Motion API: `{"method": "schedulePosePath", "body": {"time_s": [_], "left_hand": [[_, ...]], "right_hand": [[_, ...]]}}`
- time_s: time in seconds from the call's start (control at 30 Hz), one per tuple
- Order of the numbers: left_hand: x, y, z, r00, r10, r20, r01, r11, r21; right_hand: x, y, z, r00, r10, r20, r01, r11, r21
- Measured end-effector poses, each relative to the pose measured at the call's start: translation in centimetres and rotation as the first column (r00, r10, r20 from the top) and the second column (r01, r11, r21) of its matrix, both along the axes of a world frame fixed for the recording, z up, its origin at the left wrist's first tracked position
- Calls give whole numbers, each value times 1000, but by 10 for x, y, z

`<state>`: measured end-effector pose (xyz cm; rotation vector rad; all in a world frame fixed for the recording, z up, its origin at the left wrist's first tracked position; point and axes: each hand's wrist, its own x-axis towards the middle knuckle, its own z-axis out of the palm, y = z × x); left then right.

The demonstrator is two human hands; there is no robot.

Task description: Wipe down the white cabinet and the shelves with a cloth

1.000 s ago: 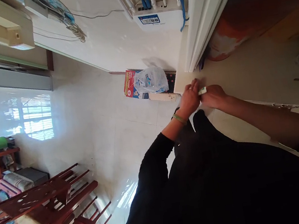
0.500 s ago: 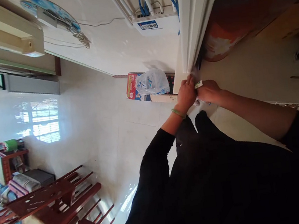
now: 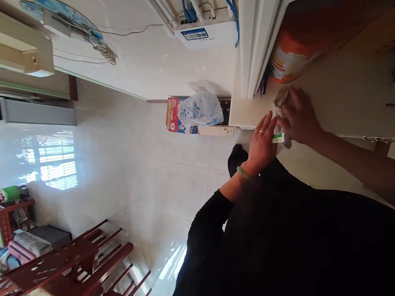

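My left hand (image 3: pixel 261 145), wearing a ring and a green bangle, has its fingers held straight together against a crumpled, clear-to-greyish bag (image 3: pixel 286 142). A small white-and-green label (image 3: pixel 277 137) shows on the bag beside that palm; my left thumb is hidden. My right hand (image 3: pixel 300 116), slightly blurred, has its fingers bent round the bag's upper, brownish bunched part. What is inside the bag cannot be made out. Both hands are close together, beside the corner of a cream ledge (image 3: pixel 247 111).
A white router (image 3: pixel 205 34) with blue cables stands above the hands. A clear plastic bag (image 3: pixel 201 109) lies on a red-and-blue box (image 3: pixel 173 114). An orange container (image 3: pixel 286 62) is in the dark recess at right. Dark red wooden stools (image 3: pixel 105 278) stand lower left.
Both hands have moved right and away from the ledge corner with the bag. My right hand has risen over the bag, and more of the bag and its label now shows.
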<state>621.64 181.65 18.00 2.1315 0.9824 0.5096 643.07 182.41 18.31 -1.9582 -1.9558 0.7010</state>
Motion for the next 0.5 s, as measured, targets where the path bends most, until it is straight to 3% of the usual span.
{"method": "schedulePosePath", "body": {"time_s": [0.13, 0.27, 0.5], "left_hand": [[-22, -10, -15, 999, 39, 9, -39, 999, -30], [-45, -13, -26, 990, 138, 29, -137, 990, -39], [-58, 4, -48, 966, 219, 139, -223, 975, 11]], "right_hand": [[-35, 8, -21, 996, 26, 88, -30, 998, 48], [-60, 19, -22, 988, 72, 135, -78, 996, 40], [-94, 33, -40, 997, 81, 13, -82, 987, 137]]}}
